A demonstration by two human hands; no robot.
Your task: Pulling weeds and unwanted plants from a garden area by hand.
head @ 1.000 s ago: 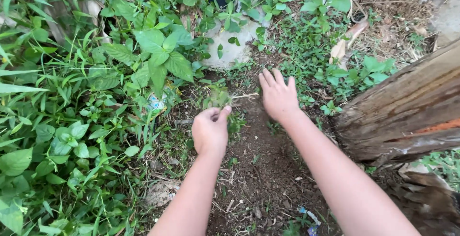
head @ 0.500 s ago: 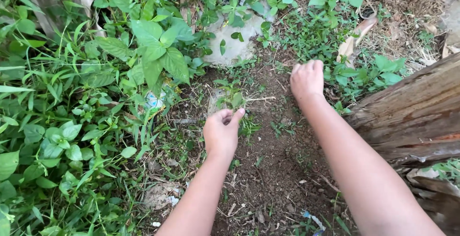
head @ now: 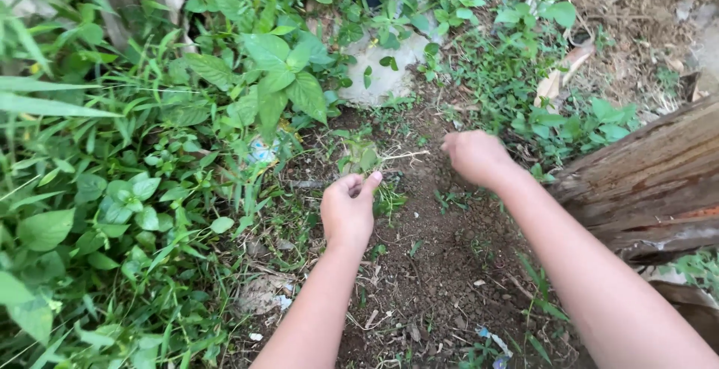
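We are mid-weeding: our left hand (head: 347, 212) pinches a small weed (head: 363, 158) just above it, fingers pressed together on its stem. Our right hand (head: 473, 156), right of the weed, is curled closed, apparently empty. Next calls for a firm pull from the soil (head: 434, 264).

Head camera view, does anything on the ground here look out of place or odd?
Yes, litter among the plants. A crumpled bluish-white wrapper lies under the big leaves left of the left hand, and small blue scraps sit on the bare soil near the bottom edge. Otherwise just weeds and dirt.
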